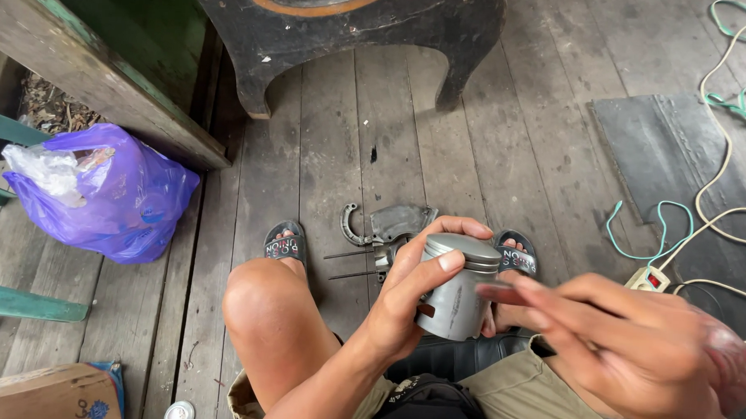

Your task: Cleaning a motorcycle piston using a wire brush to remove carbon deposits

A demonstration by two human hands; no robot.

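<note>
the left hand curls around a grey metal piston, fingers over its far side and thumb pressed across the ringed crown, holding it upright above the lap. the right hand is blurred, fingers stretched out flat and loose, their tips just touching or nearly touching the piston's right side; it grips nothing that shows. beyond the piston, on the plank floor between two sandalled feet, lie a metal engine part and thin rods. far left of the piston sits a purple plastic bag; to its right, a power strip with pale cables.
</note>
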